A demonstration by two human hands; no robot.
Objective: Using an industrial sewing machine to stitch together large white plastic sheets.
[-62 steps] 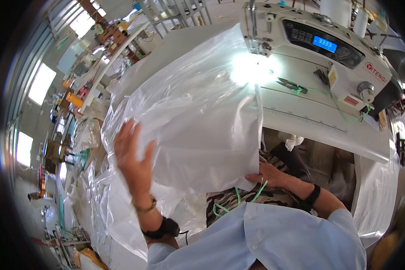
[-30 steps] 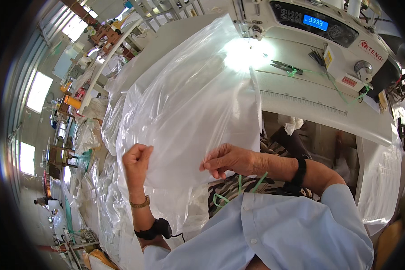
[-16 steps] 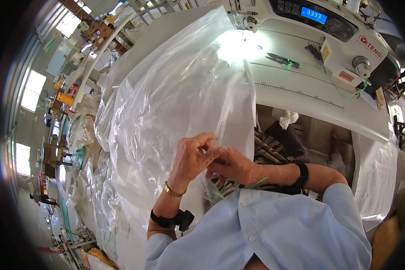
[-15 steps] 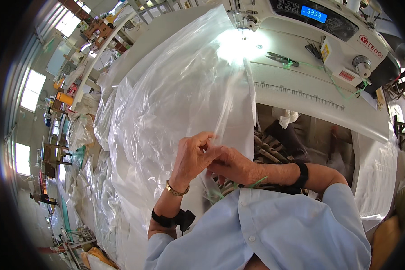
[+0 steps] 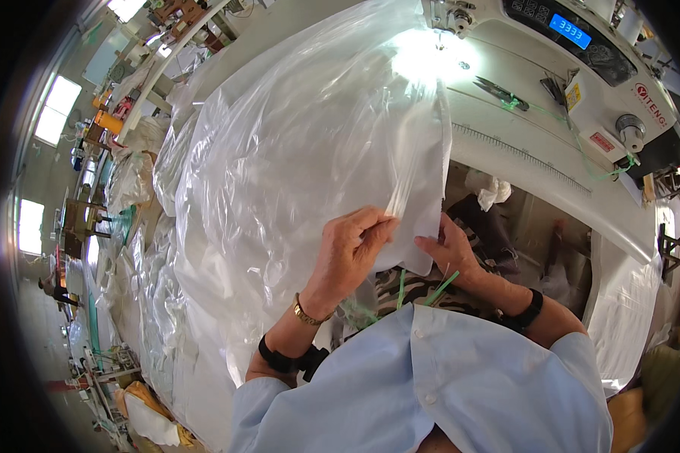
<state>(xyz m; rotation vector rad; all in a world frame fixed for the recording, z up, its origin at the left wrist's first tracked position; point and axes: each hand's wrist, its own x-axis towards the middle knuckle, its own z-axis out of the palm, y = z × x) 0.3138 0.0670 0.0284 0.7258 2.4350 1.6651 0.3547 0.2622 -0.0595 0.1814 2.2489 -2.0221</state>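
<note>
A large sheet of clear plastic film [image 5: 279, 151] lies over the table and runs up to the sewing machine's lit needle area. My left hand [image 5: 355, 245] pinches a gathered fold of this film between thumb and fingers. A white sheet [image 5: 423, 181] shows along the right edge, beneath or joined to the film; I cannot tell which. At that edge's near corner, my right hand [image 5: 457, 253] has its thumb on top and its fingers partly hidden behind the border. Green strips [image 5: 440, 288] stick up between my wrists, near my shirt.
The sewing machine [image 5: 619, 98] stands at the upper right with a lit display. Thread snippers [image 5: 500, 92] with green thread lie on its bed, beside a printed ruler [image 5: 521, 157]. Crumpled plastic [image 5: 132, 302] is heaped on the left. A white wad [image 5: 488, 189] sits below the table edge.
My hands, close together half a second ago, have parted. The right has moved to the sheet's right edge, while the left pulls the film fold taut. The view has shifted slightly.
</note>
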